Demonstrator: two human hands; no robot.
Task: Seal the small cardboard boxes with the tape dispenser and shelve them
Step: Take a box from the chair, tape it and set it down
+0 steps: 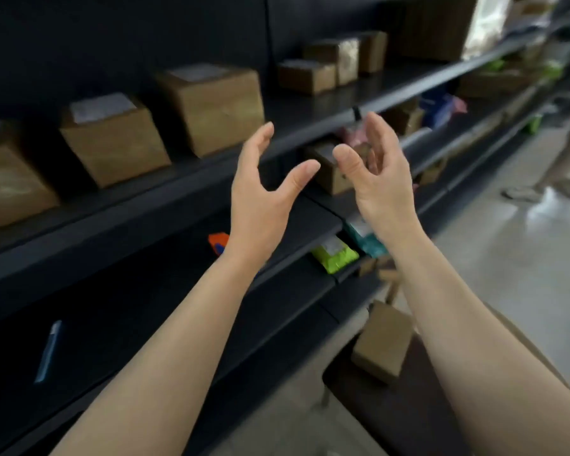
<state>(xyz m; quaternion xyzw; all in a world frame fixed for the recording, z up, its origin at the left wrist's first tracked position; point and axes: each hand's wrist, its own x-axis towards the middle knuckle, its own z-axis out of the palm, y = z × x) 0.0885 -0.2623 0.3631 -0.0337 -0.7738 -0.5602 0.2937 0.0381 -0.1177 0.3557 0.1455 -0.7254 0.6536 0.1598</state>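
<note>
Three small sealed cardboard boxes stand in a row on the dark shelf [277, 110]: one [221, 106] nearest my hands, another [116, 136] left of it, a third [10, 179] at the far left edge. My left hand [260, 192] and my right hand [379, 172] are raised side by side in front of the shelf edge, palms facing each other, fingers relaxed, holding nothing. Both hands are apart from the nearest box. Another small cardboard box [382, 343] lies on a dark table [392, 416] at lower right. No tape dispenser is in view.
More cardboard boxes [333, 64] sit further right on the same shelf. A box [329, 169] stands on the lower shelf behind my hands. Green [334, 255] and teal [366, 238] packets lie below. A person's feet [533, 189] stand on the light floor at right.
</note>
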